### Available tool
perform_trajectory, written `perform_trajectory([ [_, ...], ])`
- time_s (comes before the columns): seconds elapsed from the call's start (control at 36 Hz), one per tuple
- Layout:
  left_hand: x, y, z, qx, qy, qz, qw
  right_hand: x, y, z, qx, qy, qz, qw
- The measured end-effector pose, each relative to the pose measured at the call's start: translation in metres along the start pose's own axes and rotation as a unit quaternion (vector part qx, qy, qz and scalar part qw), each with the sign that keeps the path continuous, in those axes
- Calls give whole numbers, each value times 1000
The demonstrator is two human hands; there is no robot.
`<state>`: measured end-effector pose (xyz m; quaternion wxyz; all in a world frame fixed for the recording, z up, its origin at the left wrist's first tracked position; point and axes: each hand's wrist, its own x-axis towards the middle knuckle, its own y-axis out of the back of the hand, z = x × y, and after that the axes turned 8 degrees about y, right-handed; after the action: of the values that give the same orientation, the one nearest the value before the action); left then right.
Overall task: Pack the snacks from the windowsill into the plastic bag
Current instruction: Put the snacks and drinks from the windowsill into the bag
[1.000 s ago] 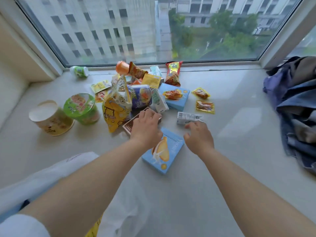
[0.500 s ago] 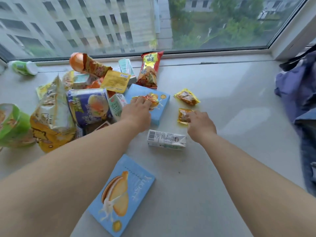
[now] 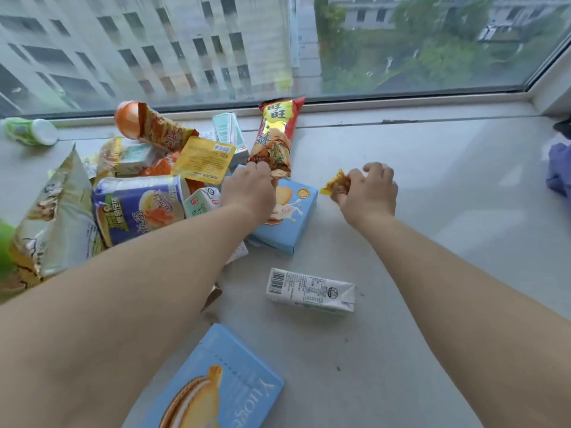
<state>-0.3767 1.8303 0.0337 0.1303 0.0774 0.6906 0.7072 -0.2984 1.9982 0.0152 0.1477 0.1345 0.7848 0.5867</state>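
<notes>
Since the earlier frame, the right hand [image 3: 367,193] had lifted the small yellow packets [image 3: 335,185], fingers closed around them. The red snack bag [image 3: 275,134] lay lengthwise toward the window, its near end pinched by the left hand [image 3: 248,191].

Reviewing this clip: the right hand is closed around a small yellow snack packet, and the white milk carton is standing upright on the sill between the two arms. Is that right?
Not quite. The head view shows the white milk carton lying on its side on the windowsill, not standing upright. The rest holds: it sits between the two arms, and the right hand is closed around a small yellow snack packet.

red-yellow snack bag [image 3: 276,137], blue box [image 3: 293,217]
</notes>
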Motion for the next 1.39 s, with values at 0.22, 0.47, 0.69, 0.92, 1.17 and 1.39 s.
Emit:
perform_trajectory([
  [0.22, 56, 22, -55, 15, 187, 19, 982, 20, -26, -9, 24, -56, -65, 996],
  [0.47, 79, 22, -80, -31, 256, -71, 963, 18, -34, -22, 134, -60, 13, 989],
  [0.69, 81, 33, -104, -139, 241, -107, 955, 49, 1, -70, 325, -101, 163, 926],
  [0.92, 90, 47, -152, -128, 222, -181, 949, 91, -7, -132, 276, -80, 15, 958],
  [1.17, 96, 23, -176, 13, 63, -231, 971, 103, -43, -145, 209, -102, -47, 971],
  [1.39, 80, 18, -163, 35, 16, -223, 974, 93, -45, -153, 140, -88, -11, 986],
])
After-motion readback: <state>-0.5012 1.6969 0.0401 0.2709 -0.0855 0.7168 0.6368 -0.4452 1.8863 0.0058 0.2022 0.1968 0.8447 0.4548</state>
